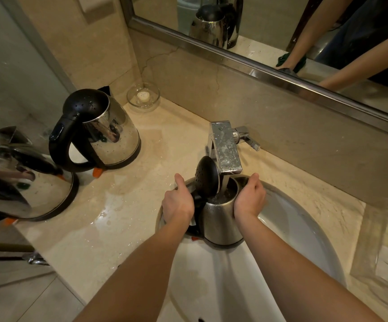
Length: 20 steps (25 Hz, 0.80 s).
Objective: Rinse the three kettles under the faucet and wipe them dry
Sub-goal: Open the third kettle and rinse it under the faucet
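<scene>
Where the white oval ceramic basin curves, a brushed steel kettle with its black lid raised is held upright under the flat chrome faucet. Its black handle is gripped by the left hand; its smooth wall is clasped by the curled right hand. Open basin is left to its right. On the wet beige stone counter, well to the left, a mirror-bright steel kettle and a droplet-specked black-lidded kettle are stood.
</scene>
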{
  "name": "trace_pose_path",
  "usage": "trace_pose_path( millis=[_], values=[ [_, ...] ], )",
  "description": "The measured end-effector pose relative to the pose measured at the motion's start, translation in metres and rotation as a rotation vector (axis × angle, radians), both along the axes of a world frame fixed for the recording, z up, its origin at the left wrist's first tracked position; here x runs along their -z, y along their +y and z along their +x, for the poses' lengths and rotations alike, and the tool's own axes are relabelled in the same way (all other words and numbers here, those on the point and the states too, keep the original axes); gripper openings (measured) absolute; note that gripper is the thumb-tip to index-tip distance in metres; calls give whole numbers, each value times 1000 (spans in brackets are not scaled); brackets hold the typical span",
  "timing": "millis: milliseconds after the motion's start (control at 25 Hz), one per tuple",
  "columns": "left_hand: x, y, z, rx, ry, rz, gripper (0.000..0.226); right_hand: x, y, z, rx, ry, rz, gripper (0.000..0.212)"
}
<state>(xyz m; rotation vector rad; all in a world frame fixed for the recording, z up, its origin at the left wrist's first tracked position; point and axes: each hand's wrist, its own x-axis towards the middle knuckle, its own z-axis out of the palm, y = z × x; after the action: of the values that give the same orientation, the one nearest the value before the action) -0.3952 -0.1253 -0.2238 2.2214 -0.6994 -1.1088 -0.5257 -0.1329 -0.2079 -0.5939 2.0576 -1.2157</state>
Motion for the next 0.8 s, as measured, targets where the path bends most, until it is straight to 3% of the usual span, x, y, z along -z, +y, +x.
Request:
trace_pose_path(
  millis=[800],
  values=[
    [2, 1, 0, 5, -6, 6, 71, -7, 2, 1, -3, 1, -5, 46]
  ],
)
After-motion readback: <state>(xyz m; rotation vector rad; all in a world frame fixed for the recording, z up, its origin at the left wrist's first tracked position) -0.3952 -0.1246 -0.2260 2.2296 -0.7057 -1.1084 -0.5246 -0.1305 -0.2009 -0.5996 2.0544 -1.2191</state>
